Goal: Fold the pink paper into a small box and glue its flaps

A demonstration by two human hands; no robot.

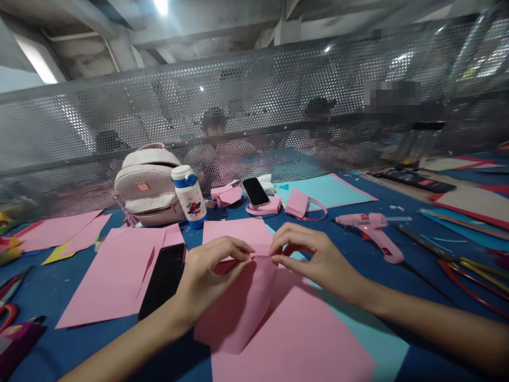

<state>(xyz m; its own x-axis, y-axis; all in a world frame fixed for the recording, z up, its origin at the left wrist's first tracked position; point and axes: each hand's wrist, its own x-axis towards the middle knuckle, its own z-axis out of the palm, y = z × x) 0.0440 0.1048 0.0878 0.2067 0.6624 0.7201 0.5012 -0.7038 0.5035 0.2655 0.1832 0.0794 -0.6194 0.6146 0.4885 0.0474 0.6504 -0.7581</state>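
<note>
Crease step, prob.: L hand point(207, 273) & R hand point(318, 260) each pinch folded pink paper point(242, 310) at top edge, just right of black phone point(163, 278). Next calls for even pressing.

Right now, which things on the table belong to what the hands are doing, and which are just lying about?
In use: left hand and right hand, both pinching the folded pink paper; pink sheet under it.
Lying about: glue gun, water bottle, backpack, black phone, propped phone, teal sheet.
</note>
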